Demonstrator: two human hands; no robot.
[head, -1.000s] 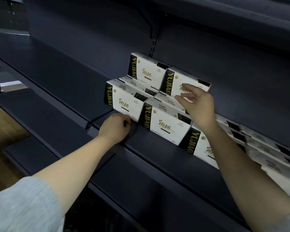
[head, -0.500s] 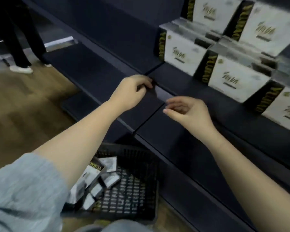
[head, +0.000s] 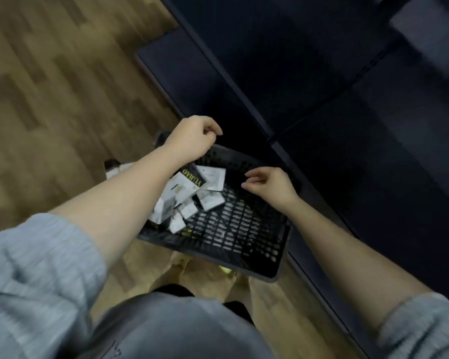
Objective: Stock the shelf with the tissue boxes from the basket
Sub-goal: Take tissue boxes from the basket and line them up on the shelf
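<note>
While your head tilts down over the basket (head: 275,257), both of your hands hang above it with nothing in them. Your left hand (head: 192,139) sits at about eleven o'clock from the basket's middle, over the far left rim, its fingers loosely curled and not closed on anything. Your right hand (head: 268,185) hovers at roughly one o'clock, over the far right part of the basket, fingers bent and relaxed, thumb and forefinger near each other but grasping nothing. The two hands are apart, with the pile of boxes between and below them.

The tissue boxes (head: 189,190) lie jumbled in the left half of the basket, at about nine to eleven o'clock from its middle, white with black ends and yellow lettering; several are tilted and overlap. The right half of the basket shows its bare grid bottom. The basket rests on the wooden floor (head: 49,86), just beside the dark shelf (head: 322,86), which runs from twelve o'clock down to four o'clock. Your grey sleeves (head: 36,268) show at seven and five o'clock. The view is slightly blurred.
</note>
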